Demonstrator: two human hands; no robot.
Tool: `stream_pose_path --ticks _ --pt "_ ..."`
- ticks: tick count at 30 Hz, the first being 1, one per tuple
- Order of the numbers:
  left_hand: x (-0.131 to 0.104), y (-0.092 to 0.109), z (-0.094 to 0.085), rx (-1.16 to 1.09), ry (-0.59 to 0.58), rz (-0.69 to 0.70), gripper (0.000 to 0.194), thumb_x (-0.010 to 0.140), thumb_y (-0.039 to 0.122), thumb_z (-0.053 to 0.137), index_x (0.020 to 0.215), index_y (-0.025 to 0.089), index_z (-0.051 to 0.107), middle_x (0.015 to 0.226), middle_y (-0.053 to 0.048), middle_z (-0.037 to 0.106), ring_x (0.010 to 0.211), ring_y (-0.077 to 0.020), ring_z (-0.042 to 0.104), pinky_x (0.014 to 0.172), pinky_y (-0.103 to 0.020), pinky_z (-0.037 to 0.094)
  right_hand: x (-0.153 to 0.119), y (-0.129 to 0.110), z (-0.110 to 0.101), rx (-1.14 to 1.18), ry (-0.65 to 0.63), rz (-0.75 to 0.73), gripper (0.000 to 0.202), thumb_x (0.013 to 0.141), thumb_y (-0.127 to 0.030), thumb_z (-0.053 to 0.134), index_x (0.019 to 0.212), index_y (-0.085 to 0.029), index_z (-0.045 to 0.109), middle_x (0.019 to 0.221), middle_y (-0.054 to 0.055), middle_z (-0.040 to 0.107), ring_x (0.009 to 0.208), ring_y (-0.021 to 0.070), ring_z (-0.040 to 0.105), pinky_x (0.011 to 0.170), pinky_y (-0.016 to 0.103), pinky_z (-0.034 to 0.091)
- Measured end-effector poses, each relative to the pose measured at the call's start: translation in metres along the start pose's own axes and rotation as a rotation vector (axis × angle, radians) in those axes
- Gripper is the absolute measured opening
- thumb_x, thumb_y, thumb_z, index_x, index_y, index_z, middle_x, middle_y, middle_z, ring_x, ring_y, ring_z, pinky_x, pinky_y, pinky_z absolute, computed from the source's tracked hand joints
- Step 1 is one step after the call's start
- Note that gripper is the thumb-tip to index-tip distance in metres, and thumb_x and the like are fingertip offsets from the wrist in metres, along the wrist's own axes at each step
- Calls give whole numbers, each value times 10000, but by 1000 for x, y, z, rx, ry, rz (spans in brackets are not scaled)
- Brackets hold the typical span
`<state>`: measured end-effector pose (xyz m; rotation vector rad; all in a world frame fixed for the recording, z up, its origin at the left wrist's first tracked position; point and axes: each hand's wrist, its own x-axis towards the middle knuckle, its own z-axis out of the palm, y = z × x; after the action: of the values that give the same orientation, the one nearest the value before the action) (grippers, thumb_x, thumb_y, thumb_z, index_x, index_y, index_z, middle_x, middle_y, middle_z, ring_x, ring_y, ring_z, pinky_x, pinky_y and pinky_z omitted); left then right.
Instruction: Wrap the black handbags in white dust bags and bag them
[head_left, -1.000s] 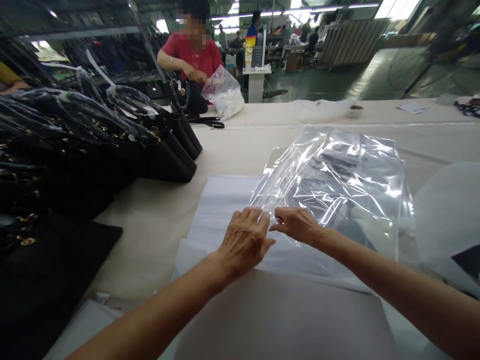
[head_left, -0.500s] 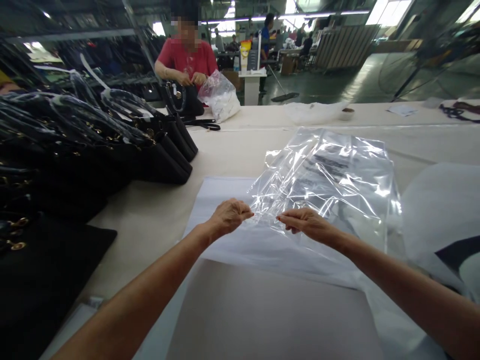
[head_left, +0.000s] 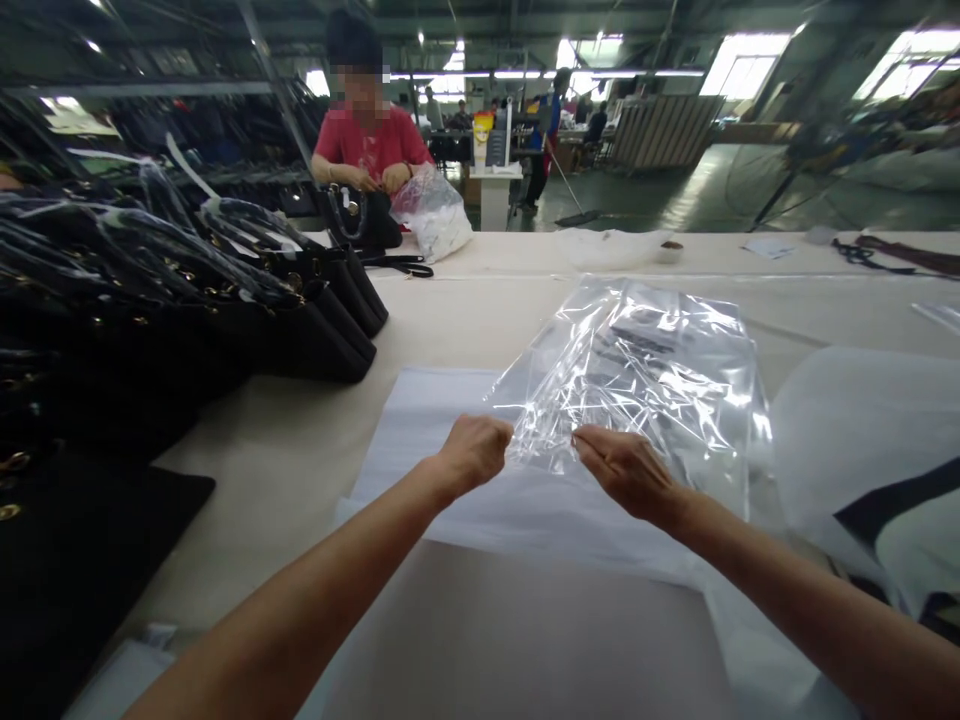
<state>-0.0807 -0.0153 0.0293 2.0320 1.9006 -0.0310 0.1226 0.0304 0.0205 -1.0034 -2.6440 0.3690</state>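
Note:
A clear plastic bag (head_left: 667, 370) lies flat and shiny on the table, its near left part gathered between my hands. My left hand (head_left: 476, 452) is closed in a fist on the bag's near left edge. A short way to the right, my right hand (head_left: 624, 465) pinches the same near edge, fingertips pressed together. Under the bag and both hands is a white sheet (head_left: 420, 420). Closer to me lies a grey board-like sheet (head_left: 540, 630), partly beneath the white one.
Black handbags (head_left: 322, 330) with plastic-wrapped handles stand in a row at left. Across the table (head_left: 465, 315), a person in a red shirt (head_left: 375, 145) handles a black handbag (head_left: 364, 215) beside a white plastic bag (head_left: 435, 220). Translucent sheeting (head_left: 862, 420) lies at right.
Both my hands have closed more tightly on the bag's edge, the left turning from a pinch into a fist. The view has tilted up slightly. A background person has moved.

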Motion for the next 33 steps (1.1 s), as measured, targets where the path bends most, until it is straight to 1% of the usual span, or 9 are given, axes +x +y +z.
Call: stream_pose_path --ticks 4,10,15,19,23,26,29,31,33 --pt "-1 5 -4 74 -5 -12 242 661 12 481 702 177 654 801 -109 701 823 -237 651 704 -313 410 -2 -3 -7 -14 97 -138 334 911 -267 263 731 -175 530 605 16 552 535 119 497 556 232 349" --pt "1 -7 -29 99 110 -162 217 698 74 487 729 194 665 825 -87 702 849 -220 641 758 -323 394 -5 -1 -16 -143 220 -324 311 898 -191 303 718 -162 555 573 19 534 513 112 458 543 235 343" --pt "-1 -23 -32 104 207 -236 201 657 75 501 722 203 642 737 -39 682 761 -201 625 747 -335 374 -10 -5 -16 -252 148 -352 293 928 -232 359 744 -165 577 588 15 539 507 105 461 506 233 321" --pt "-13 -35 -21 154 329 -200 259 762 76 389 785 146 637 839 -130 655 822 -245 598 806 -406 337 -24 10 -11 -303 -42 -171 186 875 -139 438 982 -163 588 775 46 613 596 130 545 512 226 346" --pt "-30 -64 -17 136 448 -200 331 816 92 295 828 105 625 901 -205 608 944 -308 539 870 -456 287 -51 48 -10 -394 -146 56 233 810 -63 438 902 -173 621 767 57 613 650 168 584 579 253 393" --pt "-42 -92 -14 31 516 -268 286 802 102 324 746 121 603 877 -204 592 972 -332 509 884 -473 268 -76 74 -10 -439 -65 156 187 820 -142 454 813 -178 637 760 76 626 689 205 604 617 289 415" --pt "-53 -113 -8 -156 590 -405 194 767 121 409 628 150 541 849 -175 582 1011 -349 487 871 -464 280 -94 85 -6 -325 57 348 162 815 -244 480 805 -188 632 809 80 644 646 200 595 558 296 414" --pt "-58 -120 -3 -340 610 -540 200 738 151 490 539 163 483 756 -137 572 973 -342 512 805 -418 332 -101 83 -2 -67 150 579 135 761 -305 565 818 -196 622 732 48 629 560 171 562 510 286 419" --pt "-61 -122 2 -580 598 -686 246 719 181 562 497 164 457 637 -94 550 832 -293 567 665 -330 371 -103 79 2 362 279 839 204 665 -327 673 811 -205 600 639 2 593 446 114 481 423 247 395"
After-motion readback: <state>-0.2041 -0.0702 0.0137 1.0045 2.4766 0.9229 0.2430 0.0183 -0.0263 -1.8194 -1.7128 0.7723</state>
